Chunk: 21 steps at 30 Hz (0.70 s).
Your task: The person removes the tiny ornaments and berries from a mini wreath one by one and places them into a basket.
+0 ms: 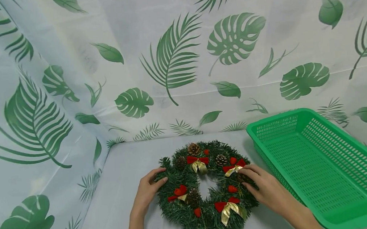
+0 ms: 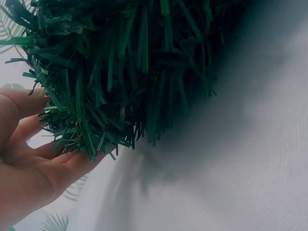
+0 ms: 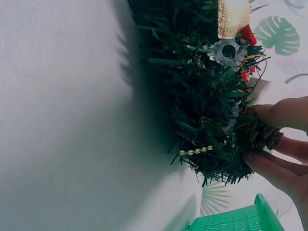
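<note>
A green wreath [image 1: 179, 216] lies flat on the pale surface [image 1: 111, 193], its far rim close to the surface's far edge and its left side well in from the left edge; the near edge is out of view. The left hand [image 1: 149, 190] holds the wreath's left side, thumb and fingers bent around the foliage. On the opposite side, the right hand [image 1: 265, 185] pinches a brown pine cone [image 3: 257, 131] between thumb and fingers, just beside a red and gold bow [image 1: 235, 167]; whether the cone is fastened there cannot be told. A strand of gold beads [image 3: 195, 150] shows in the outer foliage nearby. The green basket [image 1: 278, 117] stands to the right, its far left corner near the surface's far edge. The wreath looks light for its width, with soft, springy needles over what is probably a stiffer ring, so a deep grip into the ring on two opposite sides should serve better than a pinch of the tips. The bows seem slick and easily creased and the pine cone's scales brittle, so both ask for gentle fingers, the cone best taken round its middle.
</note>
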Each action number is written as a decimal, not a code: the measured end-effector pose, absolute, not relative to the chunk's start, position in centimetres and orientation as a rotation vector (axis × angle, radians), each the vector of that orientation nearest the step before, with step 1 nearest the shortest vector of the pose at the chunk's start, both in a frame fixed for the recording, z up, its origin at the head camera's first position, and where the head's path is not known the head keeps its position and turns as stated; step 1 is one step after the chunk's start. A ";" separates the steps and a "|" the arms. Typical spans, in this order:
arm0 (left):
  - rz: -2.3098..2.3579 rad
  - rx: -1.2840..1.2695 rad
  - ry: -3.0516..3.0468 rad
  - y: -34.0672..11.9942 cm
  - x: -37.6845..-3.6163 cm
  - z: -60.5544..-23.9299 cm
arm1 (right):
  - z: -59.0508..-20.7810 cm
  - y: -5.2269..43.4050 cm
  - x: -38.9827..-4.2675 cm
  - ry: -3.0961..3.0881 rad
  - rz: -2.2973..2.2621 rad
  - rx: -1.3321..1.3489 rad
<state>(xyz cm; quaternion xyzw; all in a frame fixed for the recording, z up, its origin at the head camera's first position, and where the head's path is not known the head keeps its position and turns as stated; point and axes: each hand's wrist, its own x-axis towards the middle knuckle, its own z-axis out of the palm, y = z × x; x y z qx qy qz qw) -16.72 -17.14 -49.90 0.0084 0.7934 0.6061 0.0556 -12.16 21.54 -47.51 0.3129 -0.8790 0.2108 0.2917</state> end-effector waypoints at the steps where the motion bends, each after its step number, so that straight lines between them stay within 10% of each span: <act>1: 1.839 0.023 2.408 -17.1 -16.7 -49.9 | -47.5 21.6 -12.2 -2.335 0.566 0.840; 21: 1.830 0.001 2.389 -17.1 -16.8 -50.2 | -46.7 21.4 -12.2 -2.233 0.644 0.892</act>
